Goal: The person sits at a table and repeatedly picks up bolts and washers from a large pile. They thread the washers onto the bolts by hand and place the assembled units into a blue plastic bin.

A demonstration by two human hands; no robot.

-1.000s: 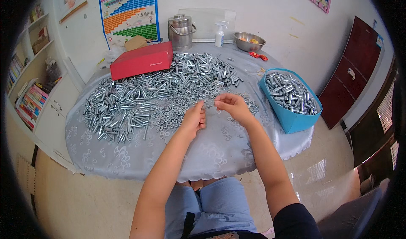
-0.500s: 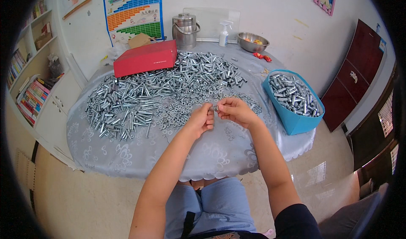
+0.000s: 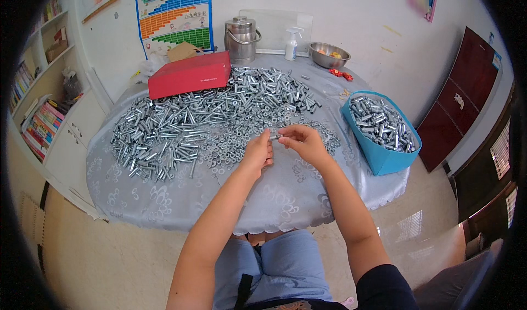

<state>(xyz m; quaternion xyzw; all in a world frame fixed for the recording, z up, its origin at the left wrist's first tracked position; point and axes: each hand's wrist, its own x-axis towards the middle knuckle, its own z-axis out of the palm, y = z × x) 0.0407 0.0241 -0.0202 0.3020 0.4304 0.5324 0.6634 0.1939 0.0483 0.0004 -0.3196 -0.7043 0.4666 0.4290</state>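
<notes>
My left hand [image 3: 259,152] is closed around a short silvery bolt [image 3: 274,137], which sticks out sideways toward the right. At its free end, the thumb and forefinger of my right hand [image 3: 305,144] pinch together; whether a nut sits between them is too small to make out. Both hands hover over the near side of a spread of loose nuts and washers [image 3: 225,145]. To the left and behind lies a big heap of silvery bolts [image 3: 164,120]. A blue fabric bin [image 3: 387,161] full of similar bolts stands right of my right hand.
A red box [image 3: 189,77] rests on the heap's back edge. Further back on the cloth-covered table [image 3: 164,206] are a steel pot [image 3: 240,44], a white spray bottle [image 3: 291,45], a steel bowl [image 3: 328,63] holding fruit and a red wrapper [image 3: 340,74]. A bookshelf stands left.
My right fingers have shifted slightly and opened up a little around the bolt's end, so more of the bolt shows between the hands. My left hand has barely moved.
</notes>
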